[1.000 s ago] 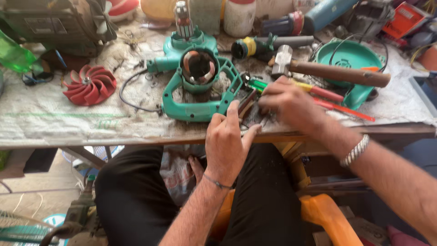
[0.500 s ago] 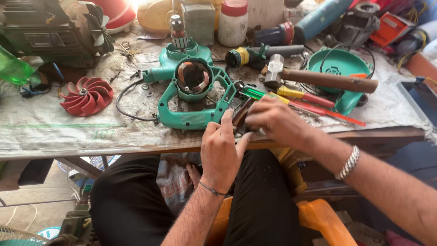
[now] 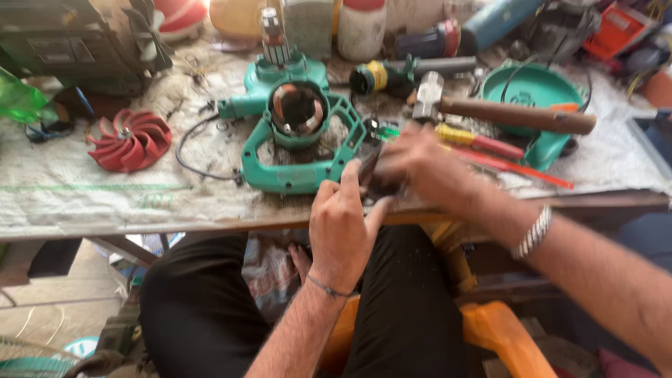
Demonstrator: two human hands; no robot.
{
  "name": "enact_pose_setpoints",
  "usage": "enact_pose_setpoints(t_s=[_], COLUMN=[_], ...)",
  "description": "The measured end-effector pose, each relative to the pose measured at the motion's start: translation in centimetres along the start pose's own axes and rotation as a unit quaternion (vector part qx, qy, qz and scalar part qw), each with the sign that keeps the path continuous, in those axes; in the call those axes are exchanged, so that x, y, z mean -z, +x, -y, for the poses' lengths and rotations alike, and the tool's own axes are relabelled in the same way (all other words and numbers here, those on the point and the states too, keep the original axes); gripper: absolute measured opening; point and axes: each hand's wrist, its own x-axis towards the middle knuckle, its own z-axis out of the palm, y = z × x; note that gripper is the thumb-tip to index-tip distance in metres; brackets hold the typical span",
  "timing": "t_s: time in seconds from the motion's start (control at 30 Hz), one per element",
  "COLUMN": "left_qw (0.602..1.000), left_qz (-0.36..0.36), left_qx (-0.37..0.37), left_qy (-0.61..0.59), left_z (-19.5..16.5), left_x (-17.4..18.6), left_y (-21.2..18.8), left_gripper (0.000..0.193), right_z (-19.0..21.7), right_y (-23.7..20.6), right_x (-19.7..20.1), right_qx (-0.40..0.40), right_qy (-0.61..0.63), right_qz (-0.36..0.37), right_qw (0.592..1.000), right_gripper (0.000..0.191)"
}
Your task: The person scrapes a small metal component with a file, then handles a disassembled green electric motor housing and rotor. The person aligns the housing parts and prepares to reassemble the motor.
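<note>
The left hand point(image 3: 343, 227) is held palm-down, fingers raised, touching a small dark part point(image 3: 374, 183) gripped by the blurred right hand point(image 3: 420, 168), just beside the green housing point(image 3: 297, 136). Both hands were found nearly unmoved; the hammer point(image 3: 504, 112) lies beyond.

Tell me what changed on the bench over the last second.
Little changed. Both hands stayed at the table's front edge: the left hand beside the right hand, which closes on a small dark part, blurred. The view shifted slightly. The green tool housing, red impeller and hammer kept their places.
</note>
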Motion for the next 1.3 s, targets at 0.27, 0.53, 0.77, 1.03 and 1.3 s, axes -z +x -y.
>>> enact_pose_setpoints(t_s=[0.27, 0.53, 0.77, 1.03, 1.3], left_qw=[1.000, 1.000, 1.000, 1.000, 1.000], left_qz=[0.008, 0.002, -0.012, -0.006, -0.003], left_qx=[0.003, 0.007, 0.003, -0.002, 0.002], left_qy=[0.004, 0.001, -0.008, 0.012, -0.003], left_z=[0.0, -0.1, 0.0, 0.1, -0.2], left_x=[0.0, 0.2, 0.2, 0.0, 0.3], left_y=[0.0, 0.0, 0.0, 0.0, -0.1], left_gripper=[0.073, 0.073, 0.074, 0.074, 0.073], right_z=[1.2, 0.6, -0.2, 0.0, -0.3], right_y=[0.8, -0.1, -1.0, -1.7, -1.3], right_x=[1.2, 0.3, 0.1, 0.0, 0.3], right_qx=[-0.038, -0.004, 0.059, 0.001, -0.001], right_qy=[-0.061, -0.020, -0.014, -0.047, -0.005], right_qz=[0.038, -0.019, -0.067, -0.030, -0.034], right_qw=[0.997, 1.000, 0.996, 0.998, 0.999], right_gripper=[0.025, 0.028, 0.030, 0.022, 0.022])
